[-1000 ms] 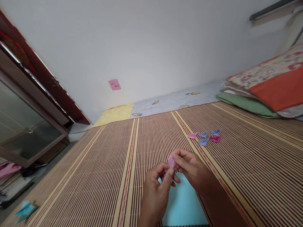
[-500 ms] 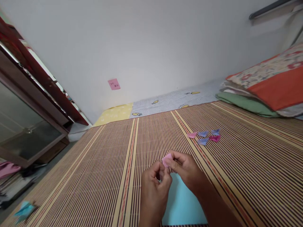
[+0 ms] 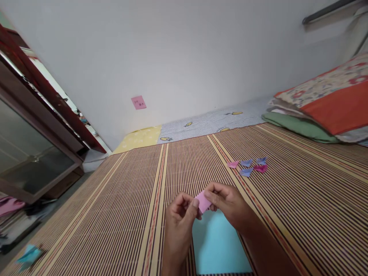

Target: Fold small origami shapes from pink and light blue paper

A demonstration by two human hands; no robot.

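A small pink piece of paper (image 3: pixel 203 202) is held between both hands, above the top edge of a light blue sheet (image 3: pixel 220 245) on the striped mat. My left hand (image 3: pixel 181 220) pinches its left side, thumb on top. At its upper right, my right hand (image 3: pixel 227 199) grips it between thumb and fingers. Several small folded papers lie beyond my right hand: a pink one (image 3: pixel 233 164), a magenta one (image 3: pixel 261 168) and blue-violet ones (image 3: pixel 246 172).
The striped mat (image 3: pixel 115 199) reaches back to a patterned cloth by the wall. Folded bedding (image 3: pixel 333 111) is piled at the right. A turquoise folded paper (image 3: pixel 29 256) lies at the lower left. A pink note (image 3: pixel 138 102) is on the wall.
My left hand has shifted slightly left, and its thumb now lies on the pink paper. More of the pink paper and of the blue sheet shows.
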